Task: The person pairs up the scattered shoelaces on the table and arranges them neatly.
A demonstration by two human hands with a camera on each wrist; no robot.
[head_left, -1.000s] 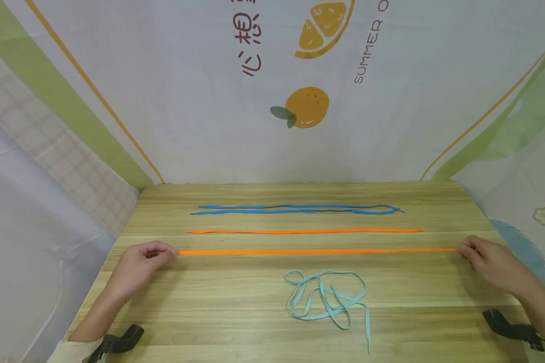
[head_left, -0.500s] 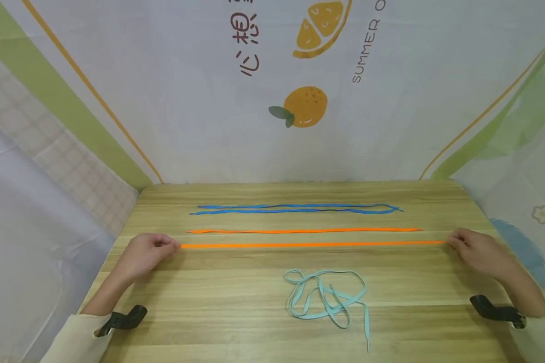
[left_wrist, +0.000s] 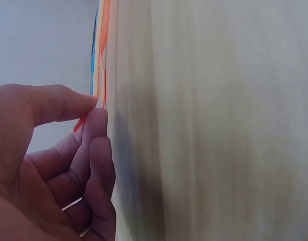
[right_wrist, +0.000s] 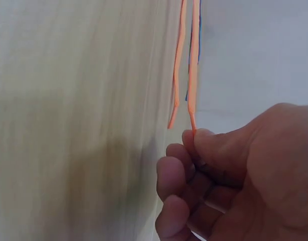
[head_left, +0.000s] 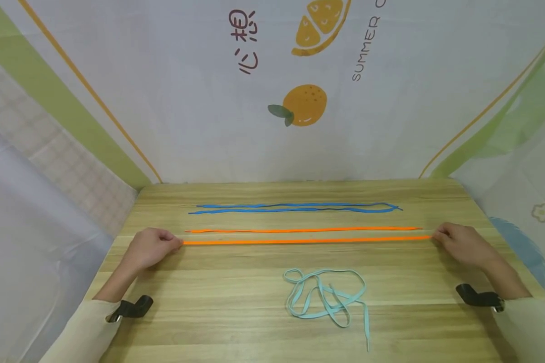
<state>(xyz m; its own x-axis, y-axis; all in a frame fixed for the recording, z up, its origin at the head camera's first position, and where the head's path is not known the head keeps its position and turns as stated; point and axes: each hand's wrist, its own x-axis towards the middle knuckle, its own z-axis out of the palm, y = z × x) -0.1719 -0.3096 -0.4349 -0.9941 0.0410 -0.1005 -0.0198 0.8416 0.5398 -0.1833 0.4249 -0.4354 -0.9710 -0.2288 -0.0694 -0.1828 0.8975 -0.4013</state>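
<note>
An orange shoelace (head_left: 300, 241) is stretched straight between my two hands in the head view. My left hand (head_left: 155, 248) pinches its left end between thumb and index finger, and the tip pokes out below the thumb in the left wrist view. The right end is pinched by my right hand (head_left: 460, 244), seen closely in the right wrist view. Just behind it, a second orange shoelace (head_left: 300, 230) lies straight on the table, roughly parallel. Farther back lie blue shoelaces (head_left: 281, 205) in two nearly parallel strands that meet at the right.
A mint-green shoelace (head_left: 320, 316) lies in loose loops on the wooden table (head_left: 209, 292), nearer the front, one end trailing toward me. A white printed cloth (head_left: 200, 111) hangs along the table's back edge, with more cloth at both sides.
Both hands have moved away from me with the orange shoelace, toward the one lying behind it. The right hand has also come inward to the left. The other laces stay put.
</note>
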